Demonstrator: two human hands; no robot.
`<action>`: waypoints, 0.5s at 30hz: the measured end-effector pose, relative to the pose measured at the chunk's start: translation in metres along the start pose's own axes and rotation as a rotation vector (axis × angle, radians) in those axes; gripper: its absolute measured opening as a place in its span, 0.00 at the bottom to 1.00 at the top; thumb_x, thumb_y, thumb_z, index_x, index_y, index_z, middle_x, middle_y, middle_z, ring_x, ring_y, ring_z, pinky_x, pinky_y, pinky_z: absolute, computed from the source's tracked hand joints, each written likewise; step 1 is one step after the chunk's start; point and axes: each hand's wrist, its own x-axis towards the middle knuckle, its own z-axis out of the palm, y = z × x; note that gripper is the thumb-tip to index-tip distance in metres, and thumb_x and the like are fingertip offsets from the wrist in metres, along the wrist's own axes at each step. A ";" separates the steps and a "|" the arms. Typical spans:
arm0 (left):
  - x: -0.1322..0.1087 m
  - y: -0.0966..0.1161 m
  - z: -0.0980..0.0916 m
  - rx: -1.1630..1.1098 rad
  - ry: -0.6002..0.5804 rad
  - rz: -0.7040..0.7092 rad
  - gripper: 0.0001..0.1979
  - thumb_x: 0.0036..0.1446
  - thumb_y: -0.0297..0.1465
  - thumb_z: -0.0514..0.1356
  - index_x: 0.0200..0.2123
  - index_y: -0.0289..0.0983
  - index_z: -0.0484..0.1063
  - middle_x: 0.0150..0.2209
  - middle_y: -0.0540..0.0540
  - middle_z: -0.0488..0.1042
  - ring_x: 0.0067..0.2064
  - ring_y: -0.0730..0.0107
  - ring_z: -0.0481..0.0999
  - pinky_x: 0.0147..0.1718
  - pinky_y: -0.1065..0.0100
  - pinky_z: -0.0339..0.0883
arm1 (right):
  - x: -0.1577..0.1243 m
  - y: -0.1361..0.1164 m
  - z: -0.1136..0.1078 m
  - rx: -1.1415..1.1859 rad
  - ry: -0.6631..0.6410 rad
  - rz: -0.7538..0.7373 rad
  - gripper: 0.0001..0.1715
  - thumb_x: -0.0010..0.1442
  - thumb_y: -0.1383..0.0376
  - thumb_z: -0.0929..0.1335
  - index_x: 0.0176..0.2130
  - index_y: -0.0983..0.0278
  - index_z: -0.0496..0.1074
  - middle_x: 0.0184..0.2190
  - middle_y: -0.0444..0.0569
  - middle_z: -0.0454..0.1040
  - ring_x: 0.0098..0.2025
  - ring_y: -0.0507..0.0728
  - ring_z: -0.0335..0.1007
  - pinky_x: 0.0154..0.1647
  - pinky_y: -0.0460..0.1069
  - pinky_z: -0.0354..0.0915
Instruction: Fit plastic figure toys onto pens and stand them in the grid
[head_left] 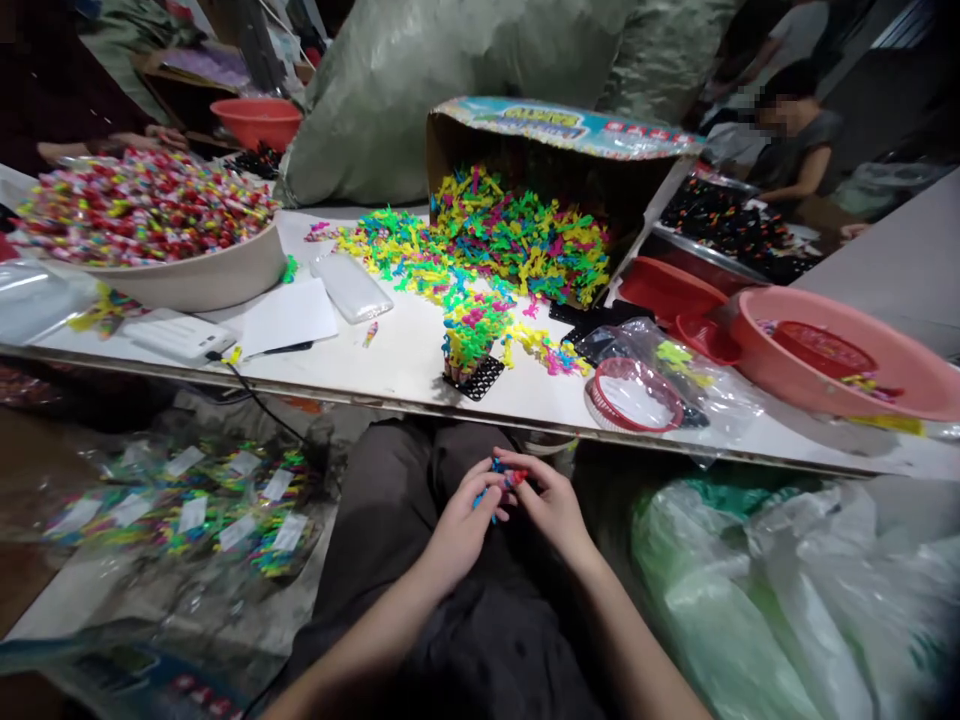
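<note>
Above my lap, in front of the table edge, my two hands meet. My left hand is closed on a small blue plastic toy figure, partly hidden by the fingers. A small red piece is pinched in the fingertips of my right hand, right against the blue toy; its exact kind is too small to tell. On the table beyond, bright toy figures are heaped over a black perforated tray. More of these figures spill from a cardboard box lying on its side.
At left, a white basin brims with small red-and-white pieces, near a white power bank. A red basket and pink basin stand at right. Bagged toys lie below left; plastic sacks sit right. Another person works behind.
</note>
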 end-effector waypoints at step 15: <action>-0.009 0.006 -0.014 -0.333 0.196 -0.069 0.18 0.51 0.39 0.59 0.44 0.39 0.69 0.45 0.44 0.69 0.38 0.73 0.72 0.35 0.74 0.63 | 0.033 0.021 -0.035 -0.269 0.207 -0.113 0.17 0.54 0.68 0.62 0.46 0.61 0.65 0.43 0.50 0.69 0.39 0.54 0.67 0.44 0.52 0.63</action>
